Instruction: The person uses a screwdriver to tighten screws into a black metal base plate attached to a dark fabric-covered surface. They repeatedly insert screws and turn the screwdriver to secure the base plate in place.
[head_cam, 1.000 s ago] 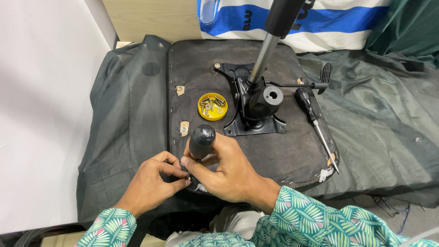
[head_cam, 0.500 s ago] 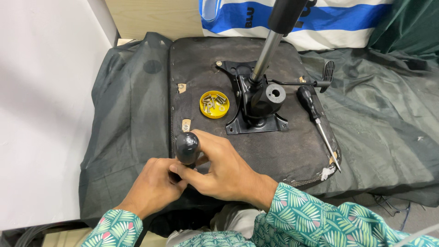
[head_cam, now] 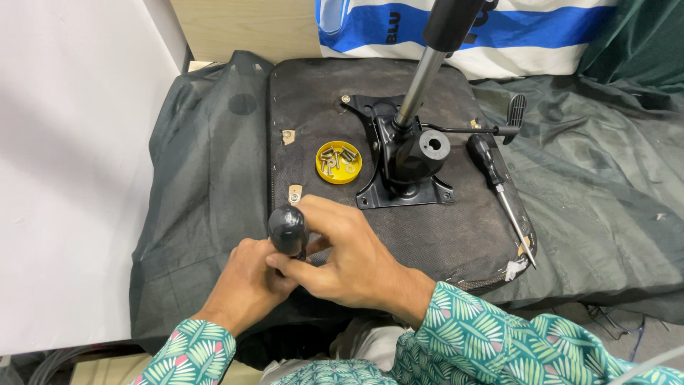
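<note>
Both hands gripping upright screwdriver (head_cam: 287, 229) at seat base (head_cam: 456, 235) edge: right hand (head_cam: 349, 260) fingers curling closed around shaft, left hand (head_cam: 249, 285) pinching below, steadying the tip.

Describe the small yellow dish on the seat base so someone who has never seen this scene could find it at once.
Start at the upturned dark seat base on the grey cloth. At its middle a black metal mechanism is bolted on, with a silver column rising from it. The yellow dish sits just left of that plate: round, shallow, holding loose screws, and the only brightly coloured item on the base.
</note>
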